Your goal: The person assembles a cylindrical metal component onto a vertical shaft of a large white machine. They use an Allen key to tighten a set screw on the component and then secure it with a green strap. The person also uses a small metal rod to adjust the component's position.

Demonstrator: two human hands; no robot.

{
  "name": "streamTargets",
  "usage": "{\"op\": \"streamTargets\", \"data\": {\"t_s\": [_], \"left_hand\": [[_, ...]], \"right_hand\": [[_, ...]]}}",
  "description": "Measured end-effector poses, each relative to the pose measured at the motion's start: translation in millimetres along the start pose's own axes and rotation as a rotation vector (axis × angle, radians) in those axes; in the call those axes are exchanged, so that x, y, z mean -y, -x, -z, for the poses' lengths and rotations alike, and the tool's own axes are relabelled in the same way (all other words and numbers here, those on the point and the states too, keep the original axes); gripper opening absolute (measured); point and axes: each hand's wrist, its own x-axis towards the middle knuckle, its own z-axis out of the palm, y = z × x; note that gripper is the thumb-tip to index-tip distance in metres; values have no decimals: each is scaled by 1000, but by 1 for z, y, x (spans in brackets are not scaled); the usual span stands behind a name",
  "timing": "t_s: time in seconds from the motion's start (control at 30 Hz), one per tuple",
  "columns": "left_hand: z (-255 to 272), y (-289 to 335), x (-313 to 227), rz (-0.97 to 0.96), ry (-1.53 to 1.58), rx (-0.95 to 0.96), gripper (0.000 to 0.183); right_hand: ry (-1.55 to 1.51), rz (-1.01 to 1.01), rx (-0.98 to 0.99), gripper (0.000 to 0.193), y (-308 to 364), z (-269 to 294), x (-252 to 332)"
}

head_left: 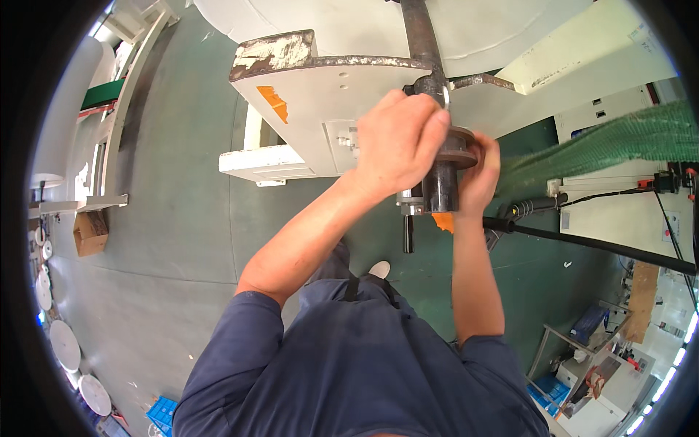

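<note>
A dark metal shaft (pixel 424 36) sticks out from a large white roll (pixel 328 22) toward me, over the frame of a pale machine. Near its end sits a brown flanged collar (pixel 459 157). My left hand (pixel 402 138) is closed in a fist against the collar's left side, and what lies inside it is hidden. Below that fist shows a metal fitting (pixel 411 207) with a short black handle (pixel 408 234) hanging down. My right hand (pixel 479 175) curls its fingers round the collar's right edge. Past both hands protrudes the bare shaft end (pixel 440 191).
The pale machine frame (pixel 306 95) has chipped edges and an orange patch. At right, a green ribbed sleeve (pixel 604 149) and a black bar (pixel 597 246) reach toward the shaft. A cardboard box (pixel 90 233) stands on the green floor at left. Lower right is a cluttered cart (pixel 582 357).
</note>
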Motion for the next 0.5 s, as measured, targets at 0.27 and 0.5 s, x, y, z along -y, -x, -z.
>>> {"op": "streamTargets", "data": {"t_s": [0.27, 0.5], "left_hand": [[-3, -17, 3, -203, -103, 253, 22], [1, -17, 4, -230, -124, 275, 25]], "right_hand": [[397, -93, 46, 34, 138, 53, -60], [70, -810, 244, 17, 127, 57, -75]]}}
